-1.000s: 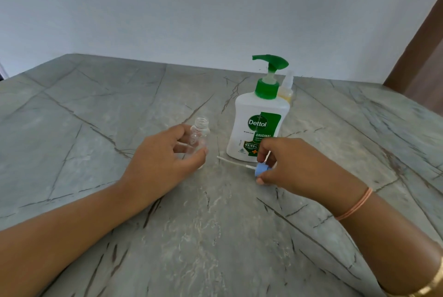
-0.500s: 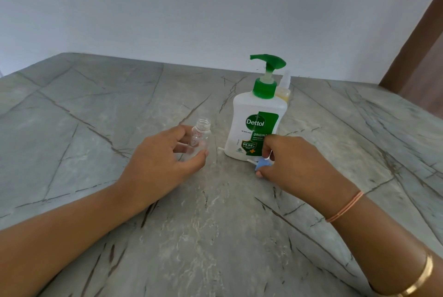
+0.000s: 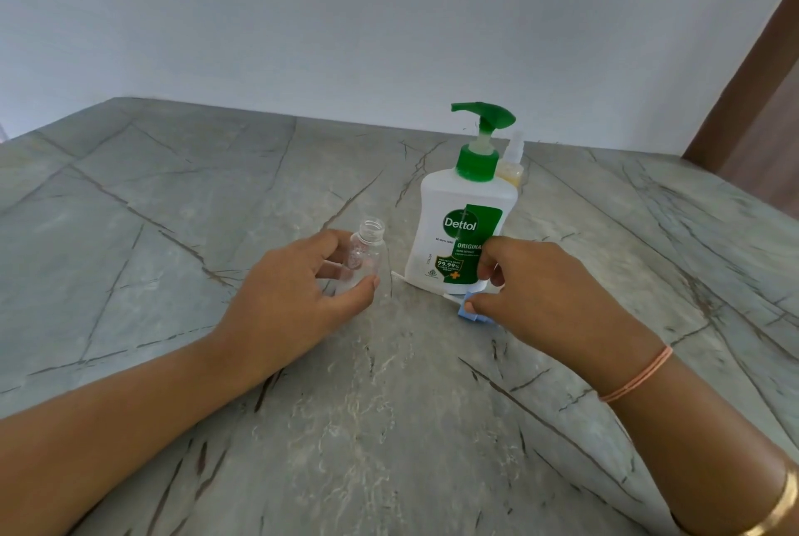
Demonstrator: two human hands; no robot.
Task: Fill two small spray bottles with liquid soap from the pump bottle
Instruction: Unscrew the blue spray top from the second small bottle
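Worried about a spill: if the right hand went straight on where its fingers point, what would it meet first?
Probably the Dettol pump bottle, standing just beyond the right hand; the gap looks slight.

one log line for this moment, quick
left hand grips uncapped empty spray bottle | right hand pinches blue spray cap | Dettol pump bottle upright behind

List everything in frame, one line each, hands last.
White plastic pump bottle, green pump head: 1, white-green, upright mid-table.
Clear small uncapped plastic bottle: 1, transparent, upright left of pump bottle.
Blue spray cap with white dip tube: 1, blue-white, before pump bottle, in right hand.
Small spray bottle of yellowish liquid: 1, clear and yellow, behind pump bottle, partly hidden.
Grey veined stone table: 1, grey, under everything.
Orange wristband, gold bangle: 1 each, right arm.
Left hand: 1, grips clear bottle.
Right hand: 1, pinches blue cap.
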